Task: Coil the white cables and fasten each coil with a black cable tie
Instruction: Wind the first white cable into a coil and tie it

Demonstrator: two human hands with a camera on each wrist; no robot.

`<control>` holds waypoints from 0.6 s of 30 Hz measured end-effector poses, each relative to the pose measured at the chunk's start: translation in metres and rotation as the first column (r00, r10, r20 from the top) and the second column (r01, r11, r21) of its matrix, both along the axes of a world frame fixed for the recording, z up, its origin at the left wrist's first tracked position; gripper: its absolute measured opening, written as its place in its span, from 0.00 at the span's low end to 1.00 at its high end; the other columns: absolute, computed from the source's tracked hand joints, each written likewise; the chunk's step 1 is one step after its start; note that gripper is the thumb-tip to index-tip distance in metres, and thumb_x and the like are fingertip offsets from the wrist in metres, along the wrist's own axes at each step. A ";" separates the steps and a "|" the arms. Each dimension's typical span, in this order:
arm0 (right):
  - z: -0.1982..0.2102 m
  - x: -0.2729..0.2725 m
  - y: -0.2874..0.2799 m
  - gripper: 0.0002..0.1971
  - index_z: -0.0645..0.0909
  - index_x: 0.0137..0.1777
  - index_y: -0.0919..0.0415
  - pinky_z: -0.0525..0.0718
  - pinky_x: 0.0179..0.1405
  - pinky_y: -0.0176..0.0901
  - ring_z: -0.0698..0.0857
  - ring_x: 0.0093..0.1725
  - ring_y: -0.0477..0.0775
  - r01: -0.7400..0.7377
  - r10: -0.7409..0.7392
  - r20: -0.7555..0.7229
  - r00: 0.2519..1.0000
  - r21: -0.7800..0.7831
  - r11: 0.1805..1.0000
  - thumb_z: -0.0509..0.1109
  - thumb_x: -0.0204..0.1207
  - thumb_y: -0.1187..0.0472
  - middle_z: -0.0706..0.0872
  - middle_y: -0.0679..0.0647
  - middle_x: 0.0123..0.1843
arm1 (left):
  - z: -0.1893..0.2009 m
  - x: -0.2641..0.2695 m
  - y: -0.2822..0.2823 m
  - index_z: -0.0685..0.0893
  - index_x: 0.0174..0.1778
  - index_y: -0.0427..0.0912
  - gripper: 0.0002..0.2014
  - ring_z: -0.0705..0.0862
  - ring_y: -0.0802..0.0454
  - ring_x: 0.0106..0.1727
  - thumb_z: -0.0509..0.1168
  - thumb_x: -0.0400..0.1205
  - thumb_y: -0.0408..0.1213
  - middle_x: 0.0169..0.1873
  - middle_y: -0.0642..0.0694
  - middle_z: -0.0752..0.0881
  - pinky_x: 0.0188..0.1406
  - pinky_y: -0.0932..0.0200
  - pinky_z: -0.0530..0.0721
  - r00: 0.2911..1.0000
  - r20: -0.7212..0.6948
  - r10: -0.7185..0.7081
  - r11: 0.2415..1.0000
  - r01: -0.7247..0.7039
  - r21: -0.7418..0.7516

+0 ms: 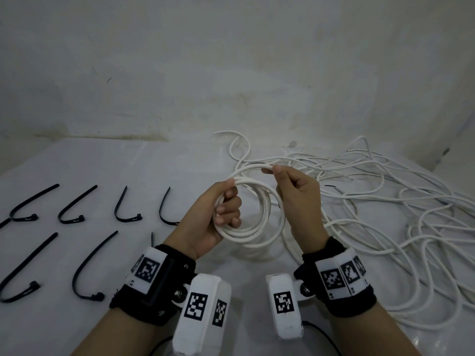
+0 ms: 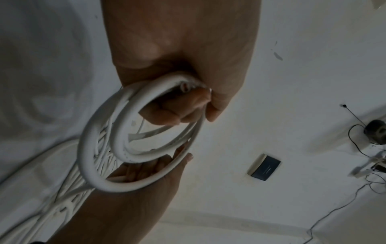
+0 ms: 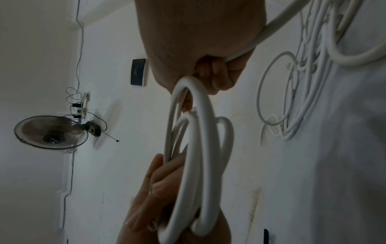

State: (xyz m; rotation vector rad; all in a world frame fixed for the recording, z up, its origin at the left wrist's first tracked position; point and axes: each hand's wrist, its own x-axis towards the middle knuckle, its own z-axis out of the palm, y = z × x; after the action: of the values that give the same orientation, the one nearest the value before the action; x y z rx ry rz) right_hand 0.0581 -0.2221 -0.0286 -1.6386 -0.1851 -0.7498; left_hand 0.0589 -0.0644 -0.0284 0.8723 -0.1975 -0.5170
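Note:
A coil of white cable (image 1: 246,234) hangs in the air above the table. My left hand (image 1: 222,209) grips its left side, fingers curled round several loops (image 2: 92,148). My right hand (image 1: 295,188) pinches one strand at the top of the coil between thumb and forefinger (image 3: 208,74), and that strand runs past the palm back to the loose white cable pile (image 1: 385,201) on the right. Several black cable ties (image 1: 78,218) lie bent in two rows on the left; my left forearm partly hides one or two of them.
The white table (image 1: 128,163) ends at a stained white wall behind it. The loose cable pile fills the table's right half. A wall fan (image 3: 51,132) and a dark box (image 3: 138,71) show on a wall in the wrist views.

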 end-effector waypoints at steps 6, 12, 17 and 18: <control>-0.002 -0.001 0.002 0.12 0.88 0.44 0.60 0.65 0.25 0.27 0.66 0.21 0.39 0.086 -0.087 0.003 0.996 0.048 0.995 0.64 0.84 0.60 0.71 0.38 0.17 | 0.002 -0.002 -0.002 0.67 0.30 0.44 0.16 0.59 0.62 0.11 0.61 0.74 0.52 0.15 0.55 0.60 0.18 0.69 0.70 0.998 0.059 0.030 0.997 -0.034 0.064; 0.000 0.002 -0.003 0.12 0.87 0.42 0.55 0.69 0.29 0.29 0.69 0.23 0.38 0.162 -0.165 0.024 0.986 0.089 0.983 0.64 0.84 0.60 0.72 0.38 0.18 | 0.002 -0.005 -0.004 0.66 0.32 0.44 0.17 0.59 0.62 0.13 0.61 0.73 0.53 0.18 0.54 0.60 0.21 0.69 0.71 0.989 0.148 0.007 0.991 -0.027 0.134; -0.001 0.005 -0.010 0.14 0.88 0.39 0.50 0.67 0.32 0.38 0.69 0.23 0.39 0.177 -0.186 0.041 0.982 0.158 0.971 0.64 0.83 0.55 0.73 0.39 0.19 | 0.000 -0.006 -0.006 0.67 0.32 0.44 0.16 0.61 0.61 0.17 0.61 0.75 0.52 0.20 0.53 0.60 0.26 0.67 0.75 0.981 0.194 -0.001 0.978 -0.040 0.206; -0.001 0.007 -0.011 0.14 0.88 0.38 0.48 0.66 0.31 0.40 0.67 0.24 0.42 0.171 -0.183 0.048 0.982 0.187 0.967 0.65 0.83 0.53 0.71 0.40 0.19 | 0.000 -0.006 -0.005 0.67 0.32 0.44 0.16 0.62 0.60 0.18 0.60 0.75 0.52 0.21 0.53 0.61 0.28 0.66 0.75 0.978 0.207 0.002 0.974 -0.049 0.220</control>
State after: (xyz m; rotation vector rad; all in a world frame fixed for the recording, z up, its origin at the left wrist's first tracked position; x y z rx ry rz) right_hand 0.0646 -0.2335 -0.0295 -1.4702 -0.0145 -0.9299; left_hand 0.0533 -0.0696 -0.0288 1.1491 -0.3204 -0.4293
